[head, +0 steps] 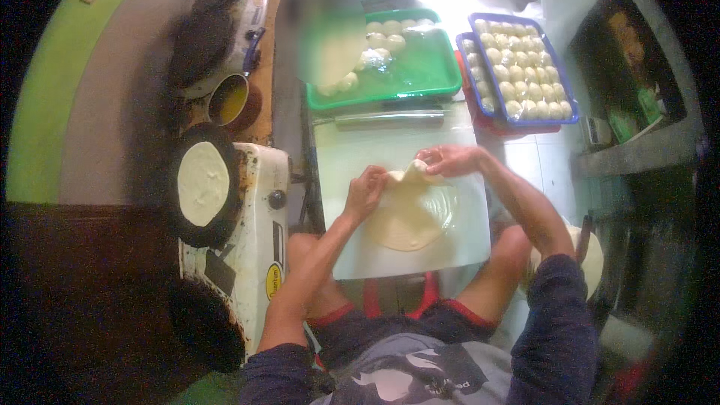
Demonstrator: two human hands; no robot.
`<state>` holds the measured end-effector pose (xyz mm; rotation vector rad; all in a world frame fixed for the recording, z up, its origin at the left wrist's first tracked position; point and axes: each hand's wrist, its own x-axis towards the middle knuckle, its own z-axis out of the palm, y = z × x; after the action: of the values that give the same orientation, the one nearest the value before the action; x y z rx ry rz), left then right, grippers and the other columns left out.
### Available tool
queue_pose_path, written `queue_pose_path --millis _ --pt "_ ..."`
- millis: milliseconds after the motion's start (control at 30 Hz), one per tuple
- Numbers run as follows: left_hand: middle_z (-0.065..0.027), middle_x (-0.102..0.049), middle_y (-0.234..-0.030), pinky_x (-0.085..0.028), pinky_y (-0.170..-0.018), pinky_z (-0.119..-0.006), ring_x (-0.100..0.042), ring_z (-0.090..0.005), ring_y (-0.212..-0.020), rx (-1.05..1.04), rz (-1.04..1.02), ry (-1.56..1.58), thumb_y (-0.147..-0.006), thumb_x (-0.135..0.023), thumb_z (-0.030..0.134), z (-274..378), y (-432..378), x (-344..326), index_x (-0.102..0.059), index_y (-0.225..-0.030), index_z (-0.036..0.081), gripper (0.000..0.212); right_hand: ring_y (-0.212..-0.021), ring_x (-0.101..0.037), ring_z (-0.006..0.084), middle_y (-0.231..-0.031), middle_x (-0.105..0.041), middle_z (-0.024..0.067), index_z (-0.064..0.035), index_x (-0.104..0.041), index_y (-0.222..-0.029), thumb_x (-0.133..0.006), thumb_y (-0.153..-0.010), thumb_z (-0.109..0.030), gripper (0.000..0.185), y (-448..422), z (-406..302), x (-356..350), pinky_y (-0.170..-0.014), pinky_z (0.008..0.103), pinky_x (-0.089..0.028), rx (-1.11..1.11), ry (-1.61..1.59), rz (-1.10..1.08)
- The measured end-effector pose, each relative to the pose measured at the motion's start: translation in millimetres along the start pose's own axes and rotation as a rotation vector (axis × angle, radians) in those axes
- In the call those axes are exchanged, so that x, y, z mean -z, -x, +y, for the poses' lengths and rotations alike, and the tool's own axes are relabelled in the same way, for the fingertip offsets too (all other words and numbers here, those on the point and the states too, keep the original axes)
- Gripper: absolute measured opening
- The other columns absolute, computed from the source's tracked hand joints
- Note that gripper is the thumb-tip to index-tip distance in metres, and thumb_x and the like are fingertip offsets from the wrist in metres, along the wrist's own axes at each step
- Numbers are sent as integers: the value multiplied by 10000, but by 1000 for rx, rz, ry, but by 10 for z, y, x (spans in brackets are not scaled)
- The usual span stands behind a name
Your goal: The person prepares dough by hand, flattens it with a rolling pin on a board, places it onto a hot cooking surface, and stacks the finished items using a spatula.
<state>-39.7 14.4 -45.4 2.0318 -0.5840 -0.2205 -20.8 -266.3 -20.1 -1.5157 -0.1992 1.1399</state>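
On a white board (pixel 349 256) before me lies a thin, round sheet of dough (pixel 413 225), glossy on its right side. My left hand (pixel 368 187) pinches the far left edge of the sheet. The far edge, bunched and slightly raised, is also held by my right hand (pixel 450 161), a little farther right. Between my hands the lifted edge forms a small peak, while the near part stays flat on the board. The undersides of my fingers are partly hidden.
To the left, a flat dough round (pixel 203 184) lies in a dark pan on a gas stove (pixel 261 191). Behind it stands a saucepan (pixel 228 99) with yellow liquid. A green tray (pixel 433 76) and blue-rimmed trays (pixel 575 115) hold several dough balls. A blurred patch covers part of the green tray.
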Motion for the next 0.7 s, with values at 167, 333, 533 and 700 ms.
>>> queue_pose_path --millis 167,333,533,700 --pt "-209 -614 -861 -478 -669 -399 -634 -287 -739 -143 185 -345 -967 -480 333 -706 407 195 -529 -1039 23 322 -1215 -413 181 -1413 -392 106 -34 -321 -1434 -643 -846 -121 676 -166 -175 -558 -1026 329 -346 290 113 -38" --pt "-119 -627 -877 -469 -672 -346 -589 -192 -759 393 -418 207 -934 -483 252 9 689 265 -577 -995 -27 300 -1165 -476 188 -1388 -424 126 -74 -320 -1447 -606 -842 -8 672 207 -336 -948 -1001 330 -390 76 72 -76" --pt "-89 -639 -940 -516 -733 -330 -622 -181 -815 891 -275 1169 -926 -532 243 386 1927 1042 -583 -1090 -23 317 -1275 -416 227 -1429 -411 139 -121 -352 -1441 -623 -863 -91 638 78 -1928 -2136 -1056 374 -344 64 527 -252" --pt "-63 -644 -965 -521 -758 -309 -627 -155 -831 753 85 648 -912 -591 245 911 3193 2463 -596 -1089 33 276 -1358 -312 246 -1464 -362 146 -63 -333 -1437 -665 -820 -125 703 -1057 -2584 -3265 -1121 380 -245 252 449 -615"
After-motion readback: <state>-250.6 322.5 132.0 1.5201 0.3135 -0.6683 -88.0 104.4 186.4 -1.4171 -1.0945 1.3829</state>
